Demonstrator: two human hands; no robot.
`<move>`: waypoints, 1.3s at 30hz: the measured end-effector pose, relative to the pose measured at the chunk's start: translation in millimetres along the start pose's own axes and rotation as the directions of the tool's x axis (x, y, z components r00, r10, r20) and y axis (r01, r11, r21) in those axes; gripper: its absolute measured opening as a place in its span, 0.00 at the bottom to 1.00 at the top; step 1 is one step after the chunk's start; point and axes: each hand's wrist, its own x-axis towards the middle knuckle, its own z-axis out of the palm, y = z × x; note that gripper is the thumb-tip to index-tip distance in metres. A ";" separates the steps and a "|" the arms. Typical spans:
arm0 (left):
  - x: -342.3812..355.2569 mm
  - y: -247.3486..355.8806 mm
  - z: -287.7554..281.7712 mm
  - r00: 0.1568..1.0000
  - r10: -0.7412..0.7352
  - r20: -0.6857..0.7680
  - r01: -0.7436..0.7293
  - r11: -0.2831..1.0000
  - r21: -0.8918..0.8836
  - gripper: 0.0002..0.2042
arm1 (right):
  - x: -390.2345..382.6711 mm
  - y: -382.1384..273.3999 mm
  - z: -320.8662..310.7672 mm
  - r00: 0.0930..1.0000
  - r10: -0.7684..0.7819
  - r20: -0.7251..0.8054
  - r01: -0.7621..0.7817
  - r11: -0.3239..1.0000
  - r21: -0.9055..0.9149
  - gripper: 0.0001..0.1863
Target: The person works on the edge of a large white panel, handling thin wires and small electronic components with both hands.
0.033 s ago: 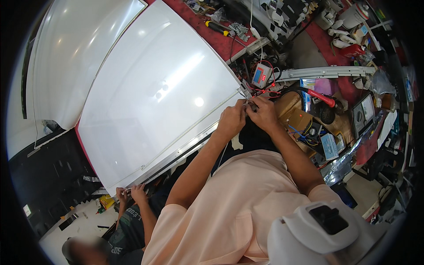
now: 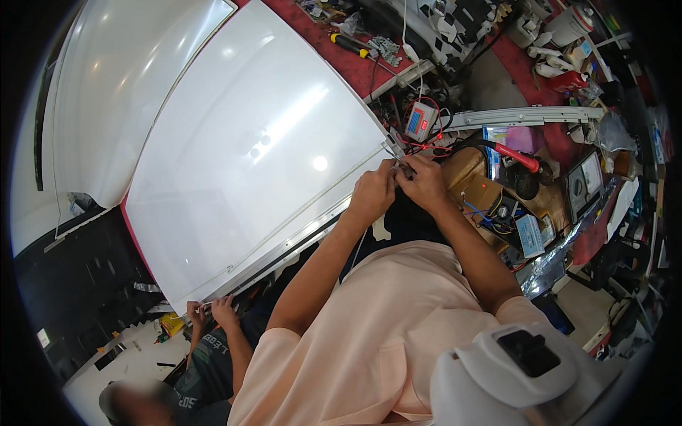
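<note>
A large glossy white sheet [image 2: 241,149] lies in front of me, with a long thin strip [image 2: 312,199] along its near side. At its right-hand corner my left hand [image 2: 373,192] is closed, fingertips pinched together. My right hand [image 2: 423,184] is closed right beside it, thumb and fingers bent inward. A small silvery metal piece [image 2: 392,150] shows just beyond my fingertips at the corner. Whatever sits between my fingers is hidden. Below the near edge runs a metal rail [image 2: 266,266].
At the sheet's left end, a co-worker's hands [image 2: 222,311] touch the near edge. A small white box with red wires [image 2: 421,121] lies near my right hand. Beyond it are a metal rail [image 2: 522,116], a red-handled tool [image 2: 517,156] and an open cardboard box [image 2: 482,193]. A yellow-black screwdriver [image 2: 349,45] lies far off.
</note>
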 end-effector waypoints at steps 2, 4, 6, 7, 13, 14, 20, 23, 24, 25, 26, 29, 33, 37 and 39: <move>-0.4 -0.4 -0.2 1.000 -0.003 0.003 0.003 1.000 -0.004 0.07 | 0.7 0.2 0.1 1.000 -0.003 0.011 0.003 1.000 0.004 0.10; -0.7 -0.9 -0.9 1.000 0.007 0.002 -0.007 1.000 -0.008 0.07 | 0.6 0.4 0.3 1.000 -0.005 0.023 0.005 1.000 0.004 0.09; -1.4 -3.7 0.2 1.000 0.017 0.011 -0.017 1.000 0.005 0.07 | -0.2 0.4 0.3 0.999 -0.005 0.036 0.005 1.000 0.000 0.09; -1.1 -4.2 0.4 1.000 0.024 0.016 -0.024 1.000 0.011 0.07 | -0.4 1.9 0.7 0.999 0.001 0.049 -0.003 1.000 0.025 0.08; -0.9 -8.3 4.6 0.998 0.044 0.035 -0.046 0.998 0.043 0.13 | -0.6 5.9 2.4 0.994 0.026 0.104 -0.033 0.997 0.073 0.09; -0.7 -8.1 4.7 0.998 0.046 0.044 -0.049 0.998 0.046 0.13 | -1.0 7.9 3.6 0.995 0.002 0.096 -0.007 0.999 0.054 0.10; -1.9 -13.0 8.8 0.997 0.069 0.043 -0.071 0.996 0.052 0.14 | -2.5 7.3 5.1 0.997 -0.023 0.075 0.027 0.998 -0.052 0.11; -2.5 -16.4 11.6 0.997 0.070 0.019 -0.071 0.997 0.044 0.13 | -3.1 9.3 8.4 0.999 -0.012 0.046 0.013 1.000 -0.015 0.12; -2.5 -16.9 12.0 0.998 0.060 0.012 -0.061 0.997 0.045 0.13 | -3.1 9.7 9.4 0.999 -0.007 0.032 0.007 1.000 0.011 0.12; -1.8 -14.4 9.7 0.999 0.050 0.005 -0.050 0.998 0.046 0.12 | -1.9 7.7 9.9 0.999 -0.041 -0.028 0.041 0.999 0.002 0.12; -1.0 -12.1 7.1 1.000 0.022 0.015 -0.023 0.999 0.035 0.11 | -0.6 4.6 10.6 0.993 -0.075 -0.087 0.074 0.997 -0.010 0.12; 1.0 -5.6 0.1 1.000 -0.010 0.014 0.010 1.000 0.003 0.09 | -3.1 4.3 10.9 0.996 0.060 -0.073 -0.050 0.990 0.128 0.15; 2.2 -0.2 -2.8 1.000 0.027 -0.003 -0.027 0.999 -0.028 0.08 | -2.7 9.0 12.8 0.982 0.184 -0.038 -0.163 0.934 0.319 0.21; 3.0 -1.6 -2.5 1.000 0.009 0.003 -0.009 1.000 -0.017 0.08 | -0.8 6.6 11.3 0.980 0.197 -0.017 -0.180 0.923 0.340 0.22; 3.7 -2.6 -1.1 1.000 0.016 -0.003 -0.017 1.000 -0.017 0.08 | -0.2 5.6 10.6 0.978 0.209 -0.007 -0.194 0.920 0.341 0.22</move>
